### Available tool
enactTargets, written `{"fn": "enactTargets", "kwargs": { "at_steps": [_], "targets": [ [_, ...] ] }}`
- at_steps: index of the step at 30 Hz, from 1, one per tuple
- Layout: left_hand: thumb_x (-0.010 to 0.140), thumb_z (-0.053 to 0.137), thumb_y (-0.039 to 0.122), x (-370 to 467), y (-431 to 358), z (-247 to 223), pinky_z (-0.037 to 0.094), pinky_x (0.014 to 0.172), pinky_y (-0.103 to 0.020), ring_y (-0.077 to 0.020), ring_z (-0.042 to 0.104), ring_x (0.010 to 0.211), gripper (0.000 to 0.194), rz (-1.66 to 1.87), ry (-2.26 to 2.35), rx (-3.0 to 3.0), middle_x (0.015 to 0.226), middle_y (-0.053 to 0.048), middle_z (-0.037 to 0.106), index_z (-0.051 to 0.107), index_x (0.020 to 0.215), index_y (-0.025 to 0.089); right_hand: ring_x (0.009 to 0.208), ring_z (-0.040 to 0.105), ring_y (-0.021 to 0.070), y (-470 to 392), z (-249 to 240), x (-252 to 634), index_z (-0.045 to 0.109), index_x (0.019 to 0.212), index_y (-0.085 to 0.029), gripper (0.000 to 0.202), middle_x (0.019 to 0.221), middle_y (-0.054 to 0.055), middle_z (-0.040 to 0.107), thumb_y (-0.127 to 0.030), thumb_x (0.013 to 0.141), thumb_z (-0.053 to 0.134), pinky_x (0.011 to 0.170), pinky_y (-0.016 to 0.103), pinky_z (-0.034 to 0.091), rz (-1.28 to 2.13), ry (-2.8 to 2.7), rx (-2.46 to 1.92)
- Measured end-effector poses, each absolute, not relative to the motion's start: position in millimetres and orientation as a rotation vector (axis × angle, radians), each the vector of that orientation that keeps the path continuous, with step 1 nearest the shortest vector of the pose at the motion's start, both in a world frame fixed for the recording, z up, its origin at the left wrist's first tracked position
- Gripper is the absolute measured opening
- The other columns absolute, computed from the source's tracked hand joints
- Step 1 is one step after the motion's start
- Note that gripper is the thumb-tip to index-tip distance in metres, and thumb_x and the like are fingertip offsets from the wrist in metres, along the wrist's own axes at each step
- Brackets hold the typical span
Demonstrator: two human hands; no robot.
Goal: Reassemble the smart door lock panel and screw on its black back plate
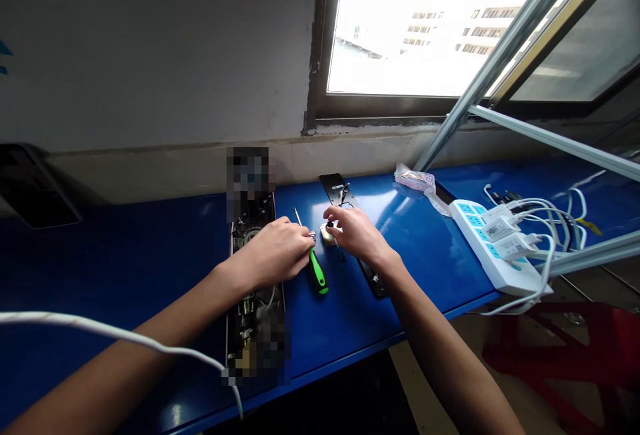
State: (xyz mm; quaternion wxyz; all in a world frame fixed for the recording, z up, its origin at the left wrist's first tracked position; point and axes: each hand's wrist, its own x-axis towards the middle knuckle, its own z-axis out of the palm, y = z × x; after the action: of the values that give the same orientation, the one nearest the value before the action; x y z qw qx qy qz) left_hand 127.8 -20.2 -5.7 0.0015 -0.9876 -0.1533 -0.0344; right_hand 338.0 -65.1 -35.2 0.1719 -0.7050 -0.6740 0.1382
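My left hand [277, 248] is closed, its fingertips around a small shiny piece [313, 236] that I cannot make out. Close by its fingertips, a screwdriver with a green and black handle [319, 274] lies on the blue table. Thumb and forefinger of my right hand [361, 232] pinch a small black part [330, 224], just over a pale metal block [327, 235]. Partly under my right hand and wrist runs a long black panel [333, 185]. Beneath my left hand and wrist stretches a long, open mechanical assembly [256, 212], its ends blurred out.
A white power strip [480, 242] with plugged-in chargers and cables stands at the right. A plastic bag [417, 180] lies by the wall. One white cable [165, 350] crosses the left foreground. A metal frame [453, 118] rises at right; a phone-like device [35, 185] leans far left.
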Motion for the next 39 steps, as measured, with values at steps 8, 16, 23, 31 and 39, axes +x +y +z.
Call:
{"fn": "enactTargets", "kwargs": {
  "at_steps": [8, 16, 23, 31, 39],
  "targets": [
    [0.104, 0.053, 0.021, 120, -21, 0, 0.053, 0.090, -0.040, -0.0243, 0.071, 0.094, 0.026, -0.227, -0.464, -3.096, 0.101, -0.009, 0.076, 0.077, 0.111, 0.018, 0.114, 0.068, 0.0233, -57, -52, 342, 0.063, 0.131, -0.020, 0.036, 0.135, 0.010, 0.065, -0.040, 0.100, 0.065, 0.096, 0.046, 0.060, 0.357, -1.985, -2.025],
    [0.102, 0.054, 0.019, 115, -19, 4, 0.056, 0.089, -0.042, -0.0250, 0.070, 0.094, 0.025, -0.419, -0.410, -3.106, 0.102, -0.010, 0.076, 0.077, 0.112, 0.016, 0.105, 0.067, 0.0230, -72, -26, 338, 0.066, 0.121, -0.020, 0.025, 0.107, 0.008, 0.075, -0.012, 0.098, 0.062, 0.094, 0.040, 0.056, 0.132, -1.964, -1.819],
    [0.098, 0.058, 0.022, 75, -3, 34, 0.057, 0.086, -0.038, -0.0241, 0.069, 0.098, 0.026, -0.761, -0.619, -3.089, 0.108, -0.009, 0.075, 0.078, 0.114, 0.016, 0.101, 0.067, 0.0192, -91, 17, 309, 0.063, 0.120, -0.025, 0.020, 0.112, 0.004, 0.076, -0.024, 0.100, 0.066, 0.089, 0.033, 0.053, 0.104, -2.092, -1.469],
    [0.092, 0.060, 0.015, 30, 21, 55, 0.053, 0.078, -0.026, -0.0172, 0.072, 0.090, 0.027, -0.510, -0.793, -3.274, 0.103, -0.003, 0.078, 0.080, 0.108, 0.022, 0.090, 0.062, 0.0183, -73, 15, 254, 0.063, 0.113, -0.022, 0.013, 0.100, 0.003, 0.076, -0.024, 0.100, 0.066, 0.077, 0.030, 0.046, 0.130, -2.271, -1.251],
    [0.093, 0.062, 0.019, 19, 28, 55, 0.051, 0.078, -0.027, -0.0169, 0.071, 0.085, 0.023, -0.294, -1.000, -3.320, 0.096, -0.001, 0.079, 0.082, 0.102, 0.025, 0.092, 0.060, 0.0194, -57, 9, 232, 0.064, 0.113, -0.022, 0.015, 0.100, 0.004, 0.074, -0.025, 0.099, 0.067, 0.079, 0.030, 0.046, 0.161, -2.338, -1.225]
  ]
}}
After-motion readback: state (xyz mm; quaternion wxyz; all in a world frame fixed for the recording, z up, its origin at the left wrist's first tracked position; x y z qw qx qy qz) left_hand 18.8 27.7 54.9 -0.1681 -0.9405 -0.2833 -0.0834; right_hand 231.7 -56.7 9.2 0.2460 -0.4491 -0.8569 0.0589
